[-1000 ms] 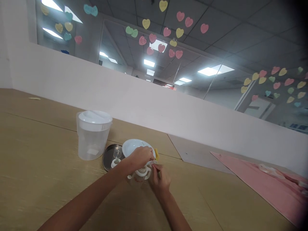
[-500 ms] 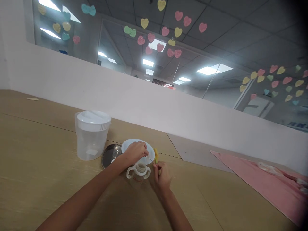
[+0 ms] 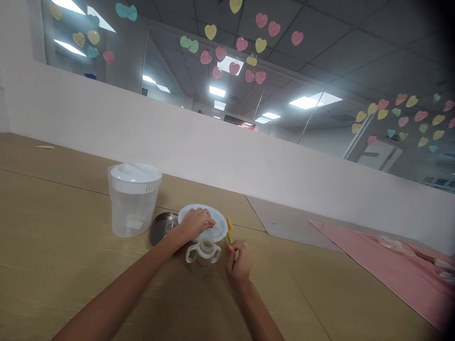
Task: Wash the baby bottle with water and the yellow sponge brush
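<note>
A small clear baby bottle (image 3: 203, 256) with white handles stands open-topped on the wooden table. My left hand (image 3: 193, 224) hovers closed over the white plate (image 3: 217, 222) just behind the bottle; its fingers are curled round something I cannot make out. My right hand (image 3: 239, 262) sits to the right of the bottle, pinched on a thin wire-handled brush with a yellow tip (image 3: 229, 227) that points up toward the plate.
A clear lidded plastic pitcher (image 3: 132, 199) stands to the left. A dark round metal tray (image 3: 160, 228) lies between pitcher and plate. A pink cloth (image 3: 387, 274) with items on it covers the table's right side. A white low wall runs behind.
My left hand lifted off the bottle's top and moved back over the plate, leaving the bottle mouth uncovered. My right hand shifted slightly right, still holding the brush.
</note>
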A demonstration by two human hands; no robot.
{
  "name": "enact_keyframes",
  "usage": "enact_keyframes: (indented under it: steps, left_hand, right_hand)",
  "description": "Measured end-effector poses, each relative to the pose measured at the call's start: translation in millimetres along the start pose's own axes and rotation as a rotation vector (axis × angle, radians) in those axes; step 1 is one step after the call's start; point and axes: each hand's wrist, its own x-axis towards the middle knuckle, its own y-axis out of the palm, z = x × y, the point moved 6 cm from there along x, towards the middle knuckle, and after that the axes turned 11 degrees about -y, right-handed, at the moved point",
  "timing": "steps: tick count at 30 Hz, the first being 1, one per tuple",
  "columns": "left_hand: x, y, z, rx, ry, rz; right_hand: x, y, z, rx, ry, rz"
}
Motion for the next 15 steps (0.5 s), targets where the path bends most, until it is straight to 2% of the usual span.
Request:
enact_keyframes:
  steps: [8,15]
  left_hand:
    - [2,-0.6,-5,0.071,-0.003,-0.046]
    - [4,10.4,11,0.091,-0.037,-0.039]
  right_hand:
    - [0,-7,-1,0.134,0.199,-0.130]
    - [-2,-7,2,0.160,0.130,-0.108]
